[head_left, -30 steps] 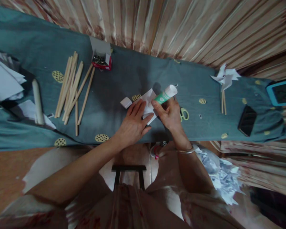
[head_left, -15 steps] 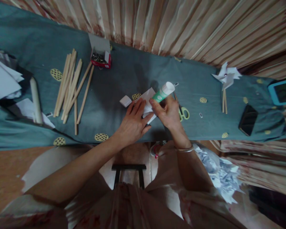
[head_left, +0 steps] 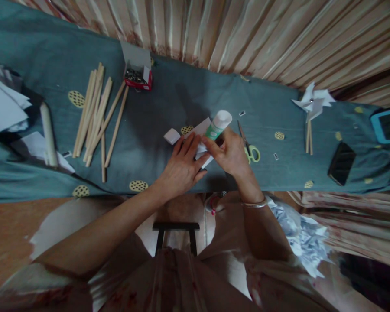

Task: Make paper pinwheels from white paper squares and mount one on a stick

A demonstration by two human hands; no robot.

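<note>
Green and white, a glue stick [head_left: 219,124] is pinched between the thumb and fingers of the right hand [head_left: 230,151], tilted over a white paper piece [head_left: 201,127] on the cloth-covered tabletop [head_left: 156,125]. The paper is pressed flat by the left hand [head_left: 181,167], its fingers slightly spread. A white cap [head_left: 172,136] is seen just beside that hand; green-handled scissors [head_left: 253,153] are placed near the right one. Wooden sticks [head_left: 94,115] are laid farther left.

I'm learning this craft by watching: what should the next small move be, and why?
Probably slide the glue stick across the white paper: the right hand holds it tilted, lower end seemingly at the paper; the left hand rests on the paper; a white cap lies nearby.
</note>
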